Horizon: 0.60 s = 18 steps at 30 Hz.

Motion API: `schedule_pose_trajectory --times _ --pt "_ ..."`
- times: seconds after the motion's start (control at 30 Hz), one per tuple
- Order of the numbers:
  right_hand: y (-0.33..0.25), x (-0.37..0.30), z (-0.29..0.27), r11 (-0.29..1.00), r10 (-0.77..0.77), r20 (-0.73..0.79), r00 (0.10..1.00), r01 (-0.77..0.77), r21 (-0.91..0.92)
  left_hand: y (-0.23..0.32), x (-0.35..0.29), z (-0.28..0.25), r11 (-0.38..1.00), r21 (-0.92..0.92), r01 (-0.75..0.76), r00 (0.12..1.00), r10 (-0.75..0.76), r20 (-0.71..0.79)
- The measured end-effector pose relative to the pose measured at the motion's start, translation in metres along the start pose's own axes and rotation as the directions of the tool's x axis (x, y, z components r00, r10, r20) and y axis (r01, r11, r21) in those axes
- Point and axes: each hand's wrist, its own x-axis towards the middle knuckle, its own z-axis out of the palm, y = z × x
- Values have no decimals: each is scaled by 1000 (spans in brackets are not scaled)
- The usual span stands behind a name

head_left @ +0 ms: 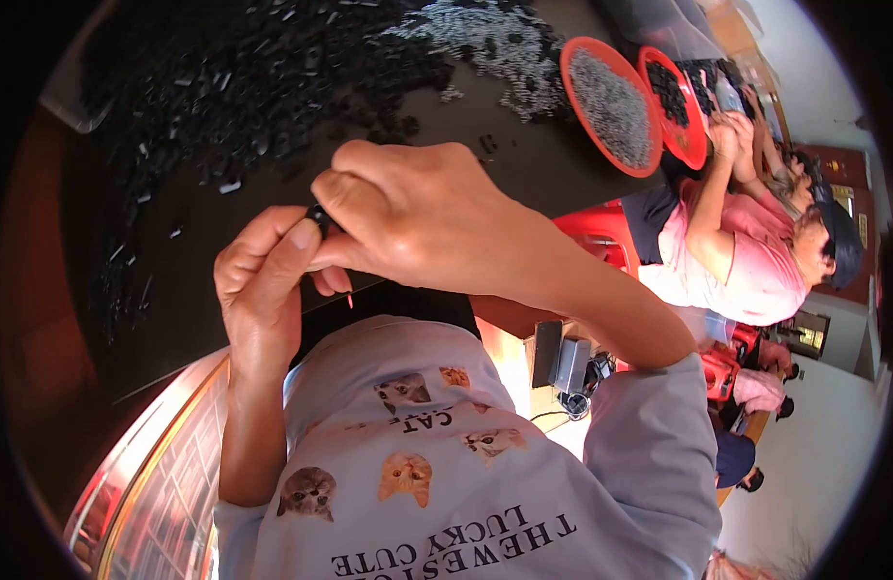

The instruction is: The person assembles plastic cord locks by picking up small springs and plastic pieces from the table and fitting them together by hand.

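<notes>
My left hand (264,266) and my right hand (412,215) meet over the near edge of the dark table. Between them is a small black plastic piece (318,217), pinched by the left thumb and fingers. My right fist is closed against the same piece, its thumb and bent forefinger pressing on it; the palm side is hidden. Beyond the hands spreads a large heap of small black parts (243,87). Next to it, farther right, lies a pile of small silvery-grey parts (485,43).
A red bowl of grey parts (611,106) stands at the table's right, beside another red bowl holding black parts (671,97). A person in a pink top (746,251) sits to the right, near a red stool (601,232). More people sit farther back.
</notes>
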Motion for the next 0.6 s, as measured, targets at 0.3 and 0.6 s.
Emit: schedule_pose_trajectory --times 0.3,0.6 --pt "12 -5 -8 987 -158 -90 983 159 10 -8 -2 5 996 65 -62 998 64 -21" --pt "20 -10 -32 990 -124 -154 980 111 -90 -13 -1 7 975 163 -151 988 156 -19"
